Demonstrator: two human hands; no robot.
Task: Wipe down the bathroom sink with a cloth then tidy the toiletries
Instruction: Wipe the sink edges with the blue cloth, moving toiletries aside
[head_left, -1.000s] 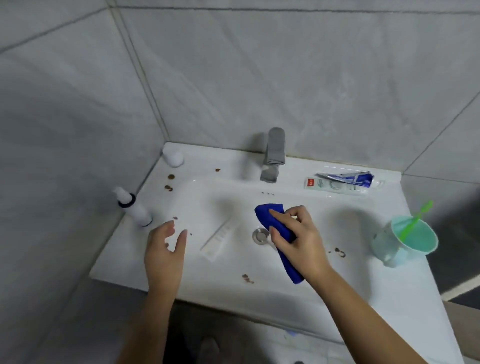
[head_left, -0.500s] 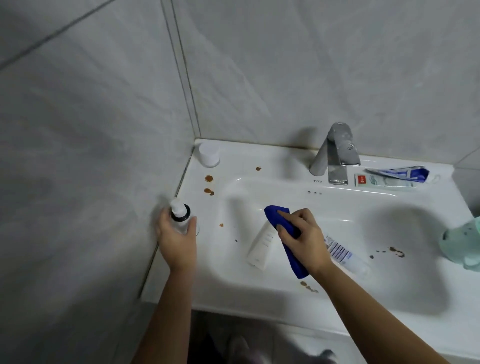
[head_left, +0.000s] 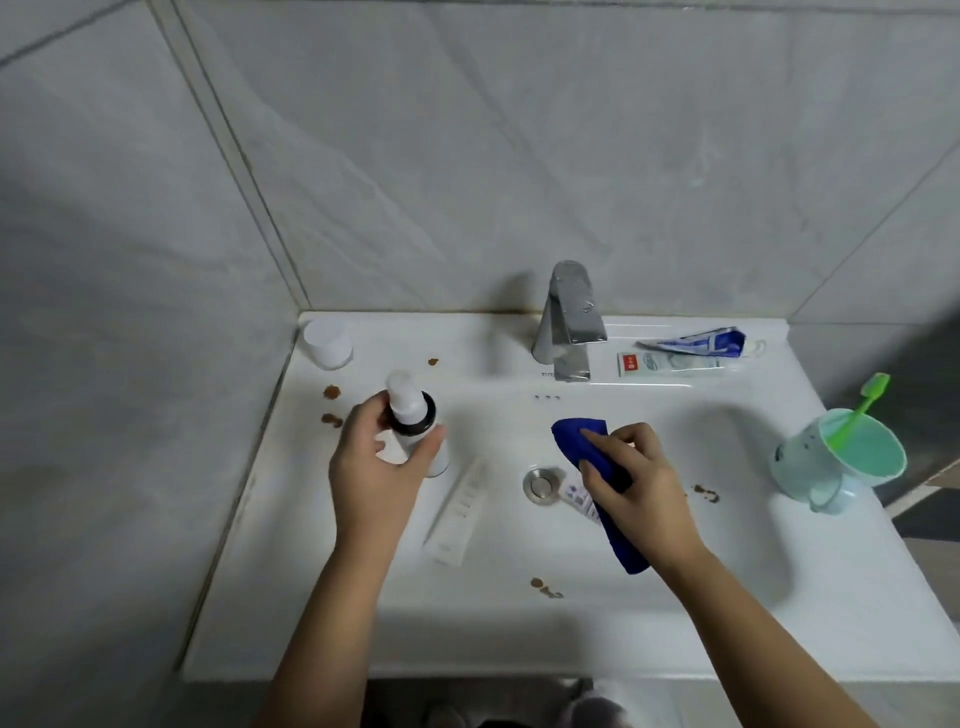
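Observation:
The white sink (head_left: 519, 634) carries several brown stains (head_left: 332, 392). My left hand (head_left: 376, 467) grips a white bottle with a black collar (head_left: 410, 410), held above the basin's left side. My right hand (head_left: 639, 488) clutches a folded blue cloth (head_left: 576, 434) over the basin, just right of the metal drain (head_left: 540, 483). A white tube (head_left: 460, 512) lies in the basin between my hands. Another small tube (head_left: 582, 496) lies partly under the cloth.
A chrome tap (head_left: 569, 322) stands at the back. A toothpaste tube (head_left: 675, 361) and a blue-white packet (head_left: 696, 340) lie to its right. A mint cup (head_left: 841, 457) holding a green toothbrush (head_left: 857, 410) stands on the right. A white cap (head_left: 327, 343) sits in the back left corner.
My left hand took hold of the white bottle at the left rim and lifted it inward over the basin. My right hand stays on the blue cloth near the drain.

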